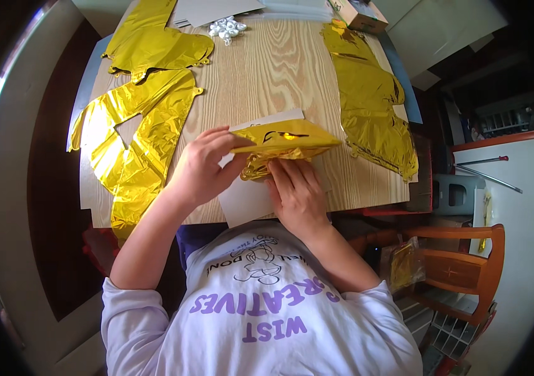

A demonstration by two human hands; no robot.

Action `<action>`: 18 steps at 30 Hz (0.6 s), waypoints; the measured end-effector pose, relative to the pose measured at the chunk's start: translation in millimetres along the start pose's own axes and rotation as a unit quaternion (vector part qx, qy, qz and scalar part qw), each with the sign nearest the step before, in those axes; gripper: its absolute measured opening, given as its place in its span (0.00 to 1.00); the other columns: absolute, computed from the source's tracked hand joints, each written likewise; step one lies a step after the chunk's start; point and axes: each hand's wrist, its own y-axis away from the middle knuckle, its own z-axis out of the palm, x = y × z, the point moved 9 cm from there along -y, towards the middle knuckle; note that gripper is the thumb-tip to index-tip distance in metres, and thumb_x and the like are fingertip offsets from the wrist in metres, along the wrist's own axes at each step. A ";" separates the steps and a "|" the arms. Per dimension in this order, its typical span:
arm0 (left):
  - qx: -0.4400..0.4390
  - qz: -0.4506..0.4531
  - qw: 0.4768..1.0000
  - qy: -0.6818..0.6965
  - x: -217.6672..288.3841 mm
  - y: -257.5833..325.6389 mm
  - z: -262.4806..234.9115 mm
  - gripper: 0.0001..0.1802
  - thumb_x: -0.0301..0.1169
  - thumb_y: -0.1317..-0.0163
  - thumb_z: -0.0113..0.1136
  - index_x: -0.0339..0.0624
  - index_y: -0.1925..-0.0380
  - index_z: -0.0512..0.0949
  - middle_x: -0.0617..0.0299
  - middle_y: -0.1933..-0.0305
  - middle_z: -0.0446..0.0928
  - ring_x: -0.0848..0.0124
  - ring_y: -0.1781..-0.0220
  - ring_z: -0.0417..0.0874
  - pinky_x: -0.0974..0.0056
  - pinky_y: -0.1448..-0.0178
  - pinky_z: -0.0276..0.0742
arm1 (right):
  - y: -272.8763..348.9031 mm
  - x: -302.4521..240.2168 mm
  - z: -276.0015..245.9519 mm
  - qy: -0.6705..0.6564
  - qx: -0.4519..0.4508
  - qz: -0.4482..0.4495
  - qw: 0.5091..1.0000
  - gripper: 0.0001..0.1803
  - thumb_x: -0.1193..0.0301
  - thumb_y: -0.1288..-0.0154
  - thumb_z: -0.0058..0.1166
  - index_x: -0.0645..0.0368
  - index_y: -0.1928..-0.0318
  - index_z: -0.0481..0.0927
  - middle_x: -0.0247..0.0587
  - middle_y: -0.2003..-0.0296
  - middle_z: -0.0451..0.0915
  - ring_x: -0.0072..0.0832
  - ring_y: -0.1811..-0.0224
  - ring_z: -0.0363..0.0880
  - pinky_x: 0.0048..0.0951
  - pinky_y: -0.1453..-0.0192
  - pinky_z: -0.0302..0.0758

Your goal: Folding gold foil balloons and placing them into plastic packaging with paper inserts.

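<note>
Left hand [201, 166] and right hand [298, 194] both pinch a folded gold foil balloon [282, 143] at the near-centre of the wooden table [267, 69]. The balloon's underside and the white card [248, 199] beneath are partly hidden. Right fingertips are tucked out of sight under the foil.

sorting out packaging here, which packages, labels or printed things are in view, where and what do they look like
Cardboard box: far right end of the wooden table, small, tan with a coloured printed top.
Clear plastic bag: on the wooden chair at right, crinkled, gold foil inside.
Shirt print: person's white shirt, purple lettering, line drawing.
</note>
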 end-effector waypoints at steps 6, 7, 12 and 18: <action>-0.064 0.089 0.992 -0.059 10.0 28.4 22.1 0.16 0.25 0.47 0.68 0.39 0.56 0.83 0.57 0.53 0.85 0.58 0.50 0.87 0.52 0.38 0.80 | 31.4 -14.6 -28.5 -0.038 0.011 -0.004 0.999 0.18 0.73 0.38 0.62 0.67 0.49 0.82 0.54 0.51 0.82 0.48 0.47 0.81 0.46 0.37 0.76; -0.069 0.097 0.991 -0.063 11.4 30.2 23.6 0.17 0.25 0.49 0.68 0.39 0.56 0.83 0.57 0.53 0.86 0.58 0.50 0.87 0.51 0.37 0.80 | 39.3 -20.7 -39.8 -0.071 0.017 -0.022 0.997 0.16 0.73 0.38 0.62 0.67 0.50 0.83 0.52 0.53 0.83 0.46 0.51 0.83 0.44 0.41 0.78; -0.060 0.145 0.984 -0.088 17.0 42.1 31.6 0.21 0.25 0.53 0.67 0.38 0.54 0.83 0.55 0.52 0.85 0.56 0.50 0.87 0.51 0.38 0.81 | 26.8 -21.0 -94.2 -0.118 0.069 -0.132 0.982 0.15 0.68 0.39 0.63 0.62 0.54 0.86 0.44 0.57 0.85 0.35 0.62 0.83 0.35 0.57 0.79; -0.077 0.118 0.989 -0.036 16.2 41.5 27.8 0.24 0.35 0.49 0.72 0.39 0.52 0.82 0.54 0.48 0.83 0.54 0.47 0.85 0.52 0.40 0.79 | 1.4 15.7 -22.3 0.068 -0.161 -0.181 0.968 0.24 0.70 0.37 0.57 0.63 0.40 0.79 0.55 0.39 0.78 0.49 0.33 0.73 0.54 0.25 0.65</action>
